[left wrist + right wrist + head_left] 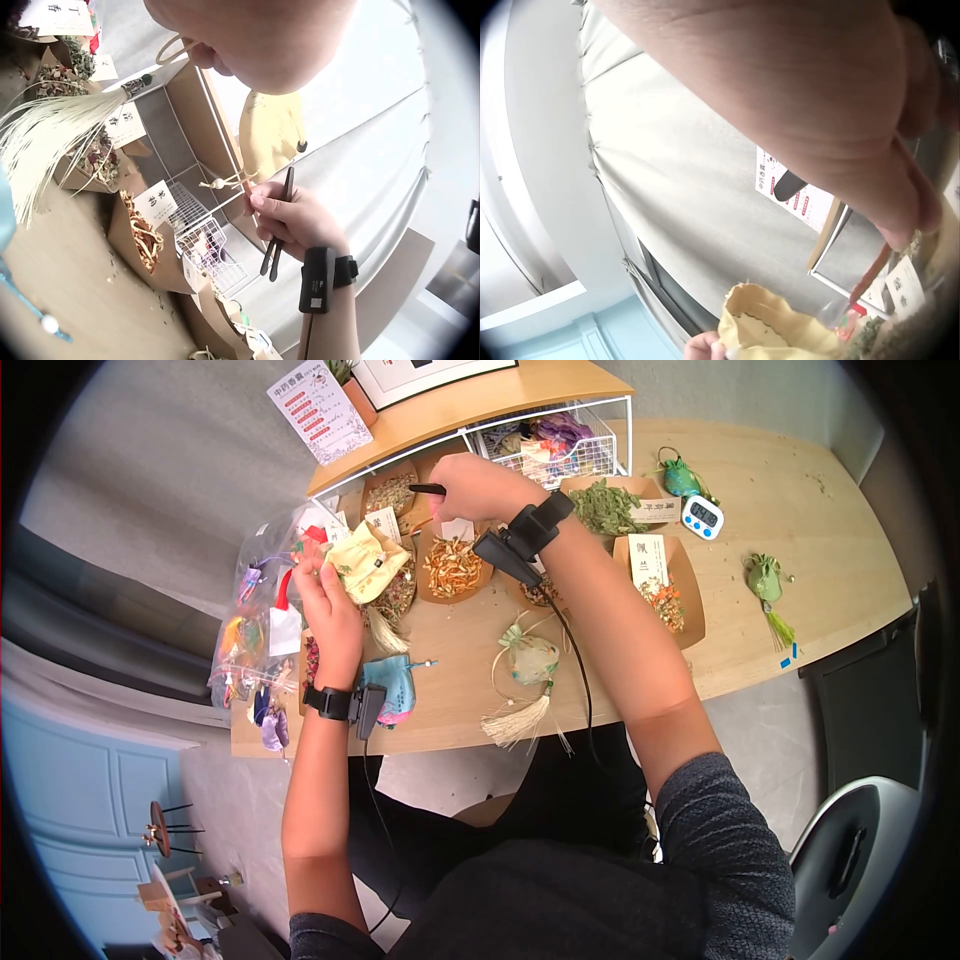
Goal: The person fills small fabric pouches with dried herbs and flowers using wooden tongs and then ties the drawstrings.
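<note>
My left hand holds a pale yellow cloth pouch by its side, above the boxes at the back left. In the right wrist view, the pouch has its mouth spread wide, with left fingertips at the rim. A cream tassel hangs below it. My right hand is raised to the right of the pouch, gripping black two-pronged tweezers. From its fingertips sticks a thin reddish-brown strip. Below the right hand stands a card box of orange-brown dried strips.
Other card boxes hold dried herbs, including green leaves and orange bits. A finished tasselled pouch, a blue pouch and a green pouch lie on the table. A plastic bag sits left; a timer and shelf stand behind.
</note>
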`<state>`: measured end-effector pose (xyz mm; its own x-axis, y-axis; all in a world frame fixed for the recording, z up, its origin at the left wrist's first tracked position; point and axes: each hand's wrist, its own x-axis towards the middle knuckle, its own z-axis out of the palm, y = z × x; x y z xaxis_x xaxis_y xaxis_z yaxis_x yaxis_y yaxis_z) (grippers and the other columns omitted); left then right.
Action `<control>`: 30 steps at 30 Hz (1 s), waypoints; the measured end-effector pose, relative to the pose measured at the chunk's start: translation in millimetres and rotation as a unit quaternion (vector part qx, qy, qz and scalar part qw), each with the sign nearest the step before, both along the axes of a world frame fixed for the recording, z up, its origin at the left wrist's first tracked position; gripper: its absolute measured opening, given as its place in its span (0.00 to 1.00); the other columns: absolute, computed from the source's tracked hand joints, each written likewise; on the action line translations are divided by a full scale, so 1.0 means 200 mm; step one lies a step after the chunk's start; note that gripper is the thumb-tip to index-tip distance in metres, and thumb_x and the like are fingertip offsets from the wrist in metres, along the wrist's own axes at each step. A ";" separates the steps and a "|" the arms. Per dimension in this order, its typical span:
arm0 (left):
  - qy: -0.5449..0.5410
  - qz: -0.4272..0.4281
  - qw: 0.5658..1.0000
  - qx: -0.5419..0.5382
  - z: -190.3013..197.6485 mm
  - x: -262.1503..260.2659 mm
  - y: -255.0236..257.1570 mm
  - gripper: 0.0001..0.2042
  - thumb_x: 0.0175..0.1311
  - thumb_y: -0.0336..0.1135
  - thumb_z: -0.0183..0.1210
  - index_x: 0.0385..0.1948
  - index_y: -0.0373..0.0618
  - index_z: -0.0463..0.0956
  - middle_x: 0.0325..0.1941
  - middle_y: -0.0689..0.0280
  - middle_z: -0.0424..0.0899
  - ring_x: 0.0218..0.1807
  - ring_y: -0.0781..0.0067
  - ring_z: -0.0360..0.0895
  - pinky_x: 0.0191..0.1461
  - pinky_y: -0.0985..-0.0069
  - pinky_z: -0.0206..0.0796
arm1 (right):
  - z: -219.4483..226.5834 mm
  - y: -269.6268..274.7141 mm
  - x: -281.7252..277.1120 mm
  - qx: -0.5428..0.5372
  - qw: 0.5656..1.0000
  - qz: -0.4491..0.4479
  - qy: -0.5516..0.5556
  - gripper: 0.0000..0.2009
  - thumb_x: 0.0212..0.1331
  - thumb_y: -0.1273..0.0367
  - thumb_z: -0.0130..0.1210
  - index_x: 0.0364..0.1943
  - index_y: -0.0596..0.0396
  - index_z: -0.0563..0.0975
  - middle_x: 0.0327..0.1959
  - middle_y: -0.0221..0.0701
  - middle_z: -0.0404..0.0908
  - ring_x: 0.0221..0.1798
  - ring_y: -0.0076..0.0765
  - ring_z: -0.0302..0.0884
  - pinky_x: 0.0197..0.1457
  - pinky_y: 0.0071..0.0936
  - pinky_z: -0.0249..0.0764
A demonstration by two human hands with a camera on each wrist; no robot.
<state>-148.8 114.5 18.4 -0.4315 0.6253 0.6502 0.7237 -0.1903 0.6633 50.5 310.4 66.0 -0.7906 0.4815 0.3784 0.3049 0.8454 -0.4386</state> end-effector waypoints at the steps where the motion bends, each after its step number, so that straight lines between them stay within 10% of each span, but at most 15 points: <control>1: -0.004 0.007 1.000 -0.004 -0.01 0.00 -0.01 0.10 0.83 0.36 0.45 0.50 0.38 0.67 0.48 0.56 0.73 0.52 0.65 0.71 0.62 0.69 0.63 | -0.02 0.01 -0.01 -0.003 1.000 -0.012 0.009 0.11 0.51 0.67 0.69 0.33 0.60 0.86 0.31 0.41 0.88 0.34 0.42 0.85 0.41 0.36 0.79; 7: -0.024 0.049 0.996 0.066 0.01 0.05 -0.07 0.09 0.84 0.35 0.43 0.51 0.38 0.64 0.47 0.61 0.68 0.48 0.71 0.67 0.58 0.71 0.62 | 0.17 -0.19 0.02 -0.308 0.943 0.125 -0.014 0.13 0.65 0.62 0.61 0.44 0.58 0.84 0.31 0.28 0.89 0.28 0.17 0.76 0.26 0.21 0.69; 11: -0.019 0.064 0.987 0.146 -0.02 0.08 -0.13 0.09 0.85 0.38 0.42 0.52 0.42 0.61 0.49 0.64 0.67 0.48 0.76 0.66 0.57 0.75 0.62 | 0.23 -0.36 -0.02 -0.382 0.908 0.169 0.026 0.13 0.63 0.63 0.61 0.44 0.58 0.82 0.31 0.28 0.89 0.25 0.18 0.75 0.25 0.21 0.68; 15: -0.040 -0.016 0.987 0.154 -0.07 0.16 -0.23 0.09 0.80 0.33 0.46 0.54 0.43 0.58 0.54 0.61 0.66 0.52 0.72 0.67 0.60 0.70 0.65 | 0.27 -0.45 -0.03 -0.330 0.927 0.170 0.057 0.12 0.58 0.66 0.61 0.40 0.61 0.82 0.31 0.32 0.88 0.30 0.22 0.78 0.29 0.24 0.72; 22: -0.237 -0.274 0.931 -0.029 -0.05 0.27 -0.42 0.45 0.48 0.15 0.68 0.69 0.49 0.51 0.72 0.56 0.66 0.73 0.62 0.67 0.75 0.64 0.62 | 0.30 -0.62 -0.01 -0.058 0.979 0.171 0.096 0.10 0.55 0.70 0.58 0.39 0.61 0.82 0.29 0.42 0.82 0.29 0.45 0.74 0.38 0.35 0.73; 30: -0.318 -0.263 0.907 -0.086 0.00 0.36 -0.45 0.46 0.50 0.15 0.67 0.73 0.48 0.53 0.63 0.66 0.71 0.65 0.73 0.72 0.64 0.70 0.71 | 0.29 -0.75 -0.03 -0.040 0.980 0.180 0.072 0.09 0.56 0.68 0.59 0.36 0.59 0.82 0.33 0.45 0.83 0.40 0.56 0.81 0.43 0.46 0.76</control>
